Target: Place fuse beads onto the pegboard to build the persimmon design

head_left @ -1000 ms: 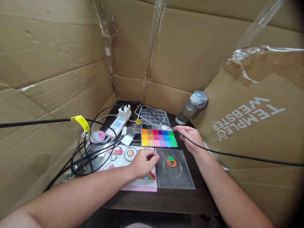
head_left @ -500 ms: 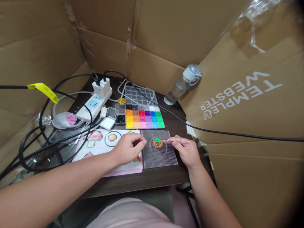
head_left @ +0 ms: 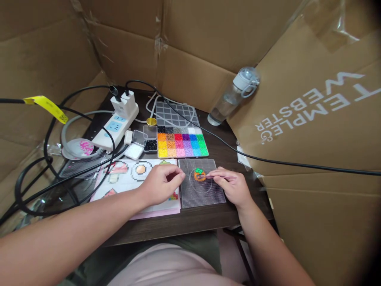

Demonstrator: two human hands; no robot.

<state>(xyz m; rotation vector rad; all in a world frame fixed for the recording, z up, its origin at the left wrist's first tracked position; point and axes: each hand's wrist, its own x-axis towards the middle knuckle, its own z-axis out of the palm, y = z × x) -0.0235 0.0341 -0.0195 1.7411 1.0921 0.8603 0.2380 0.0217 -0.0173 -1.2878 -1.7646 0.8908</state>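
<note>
My right hand [head_left: 235, 186] grips thin pinkish tweezers [head_left: 218, 176]. The tips reach over an orange and green fuse-bead figure [head_left: 199, 174], which has darker beads in its middle. It sits within a circle on a clear pegboard [head_left: 188, 196]. At the pegboard's left edge hovers my left hand [head_left: 162, 184], with its fingers curled and the thumb against them; whatever they may hold is hidden. Beneath this hand and forearm lies a pattern sheet [head_left: 126, 187] with printed pixel pictures.
A bead box [head_left: 182, 143] with many colours stands behind the pegboard. Small cases of black beads [head_left: 150, 145] and white beads [head_left: 133, 151] sit beside it. A power strip [head_left: 114, 129], looping black cables [head_left: 49, 167] and a water bottle [head_left: 230, 97] are farther out. Cardboard walls [head_left: 202, 39] surround the table.
The view has shifted slightly. The tweezer tips have come lower and farther left over the bead figure, from its right side to its dark middle. My left hand holds its curled pose.
</note>
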